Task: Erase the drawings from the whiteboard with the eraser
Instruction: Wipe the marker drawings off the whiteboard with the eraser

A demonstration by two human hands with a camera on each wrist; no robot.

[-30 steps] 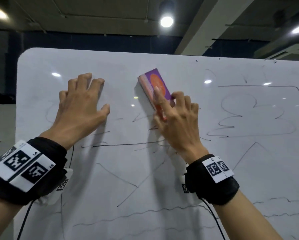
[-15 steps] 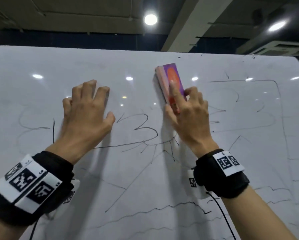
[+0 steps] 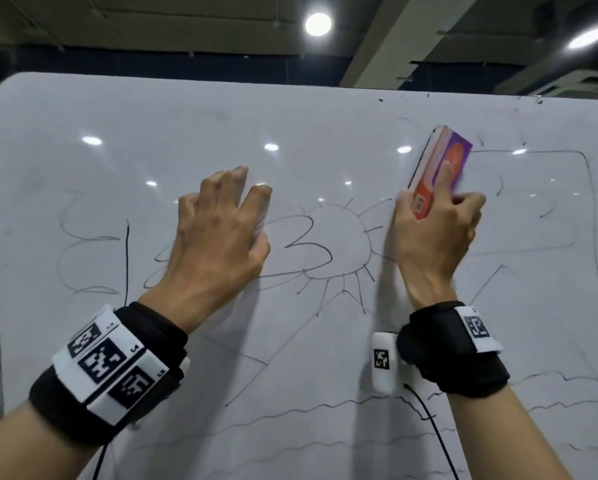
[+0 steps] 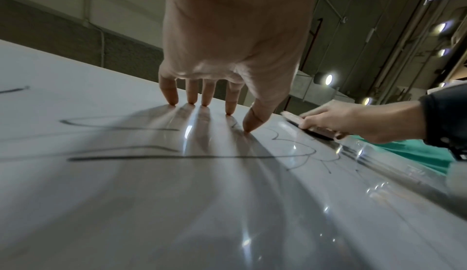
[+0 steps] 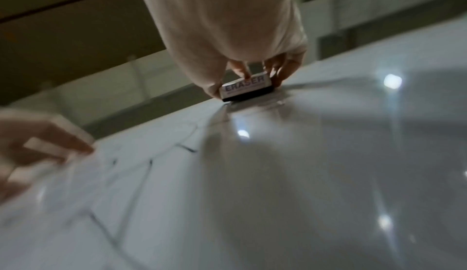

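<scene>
While the left hand [image 3: 217, 233] props spread, straight fingertips [image 4: 171, 99] on the whiteboard [image 3: 152, 133], likely steadying it, the right hand [image 3: 436, 233] grips the eraser [image 3: 441, 168]. Its felt lies flat on the board so it can wipe the sun drawing [image 3: 328, 251].

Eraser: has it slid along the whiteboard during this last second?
Yes. The eraser, gripped by the right hand, has slid rightward: it now sits right of the drawn sun.

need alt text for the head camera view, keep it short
A person's right hand holds an orange and purple eraser flat against a whiteboard, while the left hand braces on the board with spread fingertips. Between the hands a drawn sun with rays remains; mountain and wave lines run below.
</scene>
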